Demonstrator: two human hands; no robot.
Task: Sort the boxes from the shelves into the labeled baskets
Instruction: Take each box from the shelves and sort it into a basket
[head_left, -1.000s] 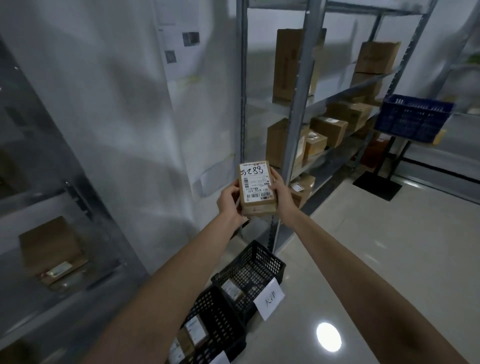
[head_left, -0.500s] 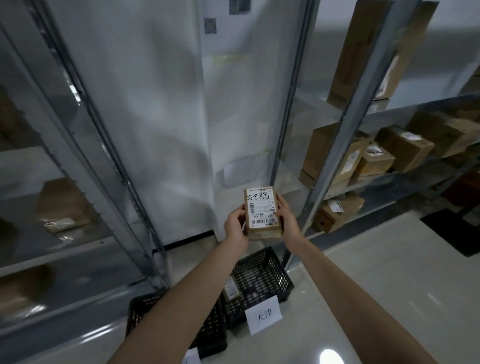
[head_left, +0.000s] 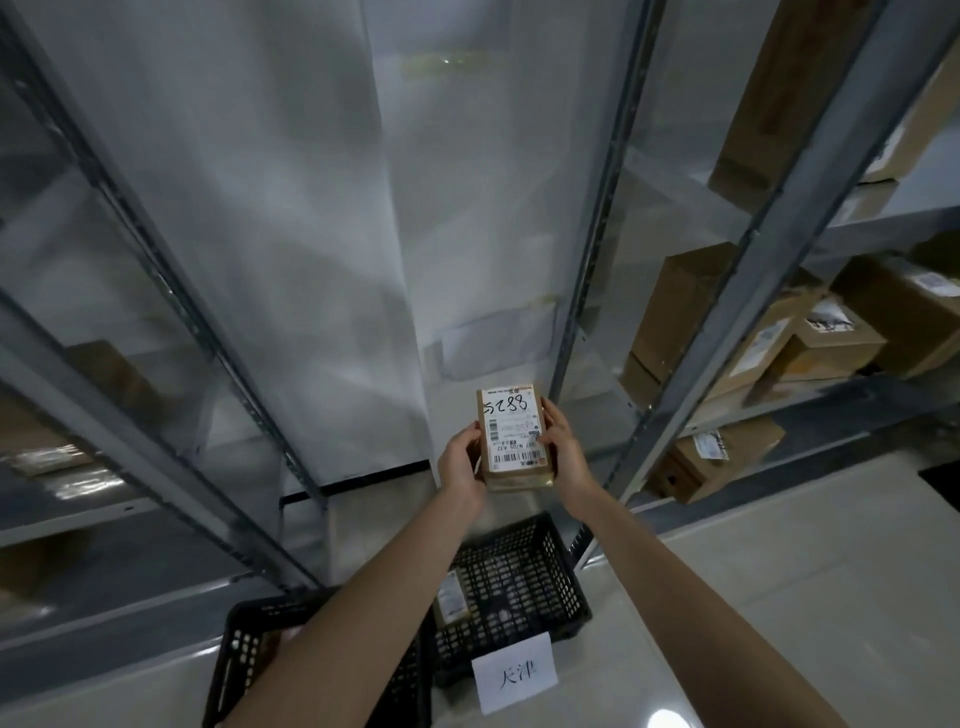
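Pale glossy floor (head_left: 779, 597) carries labelled black basket (head_left: 571, 587) and second black basket (head_left: 239, 660) side by side, right metal shelves (head_left: 893, 221) hold cardboard boxes (head_left: 826, 348), left shelves (head_left: 78, 499) a blurred box (head_left: 109, 374).

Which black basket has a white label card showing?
The right basket, below the held box: a card reading 天津 sits on its front. The left basket, partly behind a forearm, shows none.

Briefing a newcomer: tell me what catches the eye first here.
A small labelled box, held up mid-frame by the left hand and right hand. Below it, a black basket with a white tag stands on the floor; more cardboard boxes sit on the shelves at right.
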